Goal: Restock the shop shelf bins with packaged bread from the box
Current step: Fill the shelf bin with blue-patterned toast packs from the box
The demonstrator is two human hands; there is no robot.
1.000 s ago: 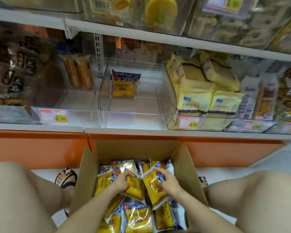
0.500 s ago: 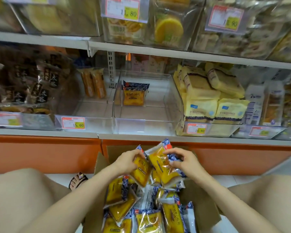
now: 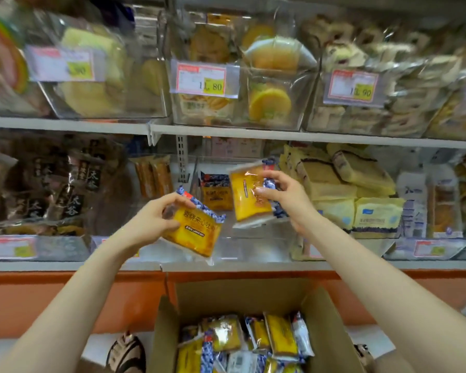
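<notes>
Head view: left hand (image 3: 156,219) fingers grip glossy yellow bread packet (image 3: 194,232); right hand (image 3: 285,195) fingers pinch crinkly rectangular packet (image 3: 249,195).

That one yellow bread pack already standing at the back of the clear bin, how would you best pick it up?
Pinch the standing pack by its blue crimped top edge, coming in from the front and above through the clear bin's open top. It stands upright facing forward, so that flat seam sticks up free, while the soft bread below would probably squash. Both hands now hold other packs.
</notes>
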